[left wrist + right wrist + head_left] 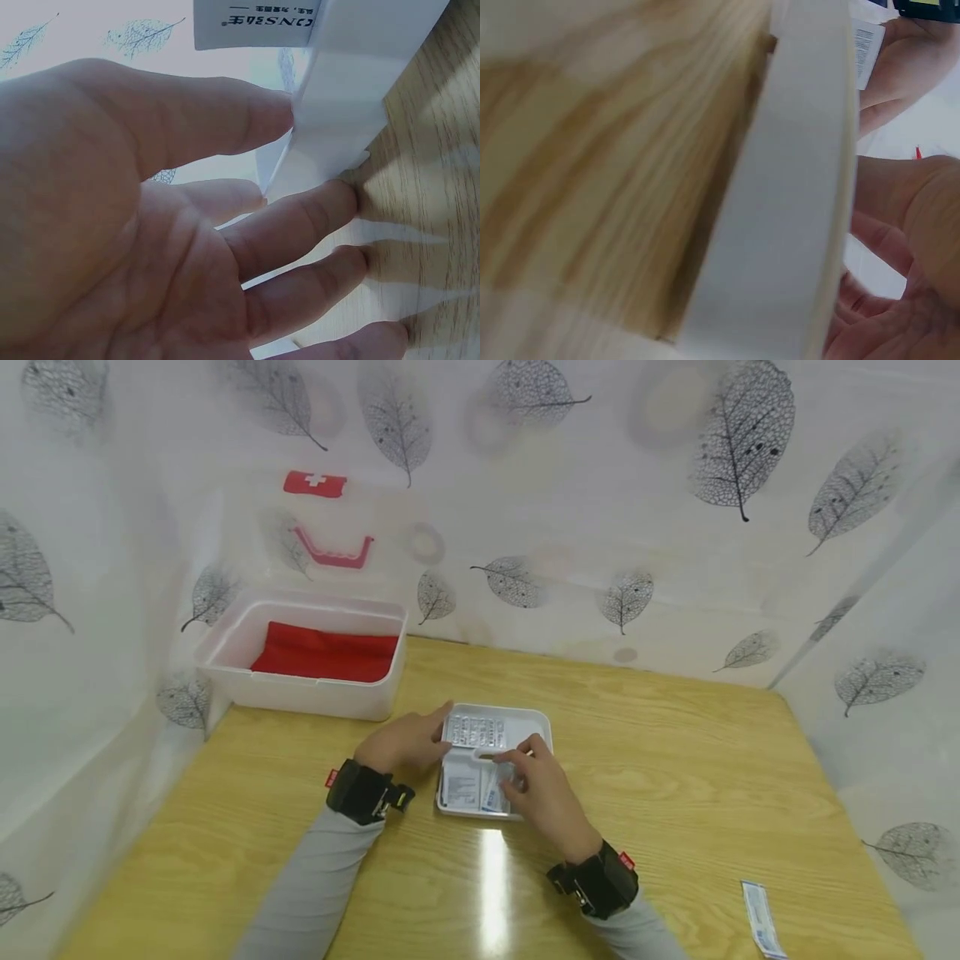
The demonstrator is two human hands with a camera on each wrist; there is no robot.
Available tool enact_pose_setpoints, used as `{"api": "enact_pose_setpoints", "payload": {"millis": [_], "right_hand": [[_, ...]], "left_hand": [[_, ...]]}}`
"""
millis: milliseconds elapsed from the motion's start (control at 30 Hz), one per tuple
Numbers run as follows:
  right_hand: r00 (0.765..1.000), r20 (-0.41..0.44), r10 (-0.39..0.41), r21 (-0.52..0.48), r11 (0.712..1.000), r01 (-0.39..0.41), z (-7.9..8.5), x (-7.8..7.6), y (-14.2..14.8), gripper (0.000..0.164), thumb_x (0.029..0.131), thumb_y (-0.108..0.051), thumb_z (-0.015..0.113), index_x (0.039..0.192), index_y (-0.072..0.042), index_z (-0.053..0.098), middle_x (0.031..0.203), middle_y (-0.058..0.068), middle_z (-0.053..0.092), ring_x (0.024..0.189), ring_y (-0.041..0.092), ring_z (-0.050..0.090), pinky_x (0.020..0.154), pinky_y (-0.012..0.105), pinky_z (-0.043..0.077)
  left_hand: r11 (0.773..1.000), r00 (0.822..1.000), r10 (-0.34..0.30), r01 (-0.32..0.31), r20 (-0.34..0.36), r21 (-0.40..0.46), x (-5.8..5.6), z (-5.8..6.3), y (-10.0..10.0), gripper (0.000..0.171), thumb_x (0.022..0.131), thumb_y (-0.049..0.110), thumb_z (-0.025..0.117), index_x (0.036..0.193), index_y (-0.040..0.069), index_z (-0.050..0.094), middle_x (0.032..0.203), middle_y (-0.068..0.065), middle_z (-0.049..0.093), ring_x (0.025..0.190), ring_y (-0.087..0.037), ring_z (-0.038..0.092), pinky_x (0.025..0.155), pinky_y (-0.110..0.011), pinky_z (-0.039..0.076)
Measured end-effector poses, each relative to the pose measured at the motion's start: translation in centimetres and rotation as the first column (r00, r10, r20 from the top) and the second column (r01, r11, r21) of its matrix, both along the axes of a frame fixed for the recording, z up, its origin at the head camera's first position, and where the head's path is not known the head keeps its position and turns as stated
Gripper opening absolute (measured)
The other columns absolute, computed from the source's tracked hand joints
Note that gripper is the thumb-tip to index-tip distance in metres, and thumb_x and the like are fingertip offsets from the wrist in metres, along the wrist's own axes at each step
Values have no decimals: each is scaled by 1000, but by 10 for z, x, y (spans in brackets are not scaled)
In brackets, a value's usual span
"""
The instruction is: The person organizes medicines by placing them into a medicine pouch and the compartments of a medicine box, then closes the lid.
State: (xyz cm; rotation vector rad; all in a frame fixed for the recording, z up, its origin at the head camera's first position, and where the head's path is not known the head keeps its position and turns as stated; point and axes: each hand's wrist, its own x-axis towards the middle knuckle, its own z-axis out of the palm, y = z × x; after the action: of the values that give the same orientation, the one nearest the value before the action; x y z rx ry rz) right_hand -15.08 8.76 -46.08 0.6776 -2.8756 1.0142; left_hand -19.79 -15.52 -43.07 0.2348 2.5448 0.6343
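Note:
A shallow white divided tray [525, 713] lies on the table with both hands at it. One upper compartment holds a silver blister pack [477, 730]; below lie a printed white packet [461, 785] and a narrow blue-and-white packet [493, 797]. My left hand [402, 743] rests at the tray's left side, thumb and forefinger touching the rim, the other fingers reaching down to the table. My right hand [546, 789] bends over the lower right compartment. Its forefinger is near the tray's middle slot and its thumb sits lower, apart from it. The tray wall hides those fingertips in the right wrist view.
A translucent white bin [300, 693] with red cloth [330, 652] inside stands at the back left. Above it, a red cross emblem [315, 484] and a pink-red handle [333, 556] show. Another narrow packet [762, 918] lies at the front right. Leaf-patterned curtains [555, 635] border the table.

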Motion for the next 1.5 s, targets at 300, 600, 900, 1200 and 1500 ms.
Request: {"api": "enact_pose_setpoints", "payload": {"millis": [300,600,900,1200,1500], "right_hand": [[985,-160,71,120,991,-52,-5,-1,-1,34,82,-5,83,115,-13,79,100,-1,49,86,11,47,70,25,46],[978,-184,102,177,982,-70,3,8,0,23,86,-8,80,108,-9,77,104,-1,63,84,8,59,71,25,52],[982,-181,51,169,985,-20,28,4,23,20,86,-8,78,106,-9,75,105,4,64,97,21,60,77,35,53],[996,-19,-82,169,982,84,50,10,77,28,97,-18,68,124,-10,70,117,8,65,103,29,64,81,44,53],[941,190,-282,395,899,189,49,49,186,49,97,-31,67,137,-4,59,124,22,60,105,41,62,72,49,54]], "left_hand": [[1000,1000,4,-4,0,-4,-2,-3,-2,74,103,35,56,164,21,18,100,-10,62,79,-24,57,64,-35,43],[1000,1000,8,-7,-2,15,-2,-2,3,76,101,35,59,164,22,19,96,-10,62,74,-23,56,64,-34,44],[999,1000,27,-27,-6,23,-1,0,4,76,101,34,60,164,23,19,109,-8,63,73,-22,53,64,-33,43],[999,999,49,-49,19,3,2,-4,-4,73,102,33,58,164,23,20,136,-7,60,99,-26,58,76,-37,46],[999,999,34,-34,2,32,-1,-2,0,70,103,34,56,163,24,21,152,-7,51,112,-29,54,88,-41,45]]}}
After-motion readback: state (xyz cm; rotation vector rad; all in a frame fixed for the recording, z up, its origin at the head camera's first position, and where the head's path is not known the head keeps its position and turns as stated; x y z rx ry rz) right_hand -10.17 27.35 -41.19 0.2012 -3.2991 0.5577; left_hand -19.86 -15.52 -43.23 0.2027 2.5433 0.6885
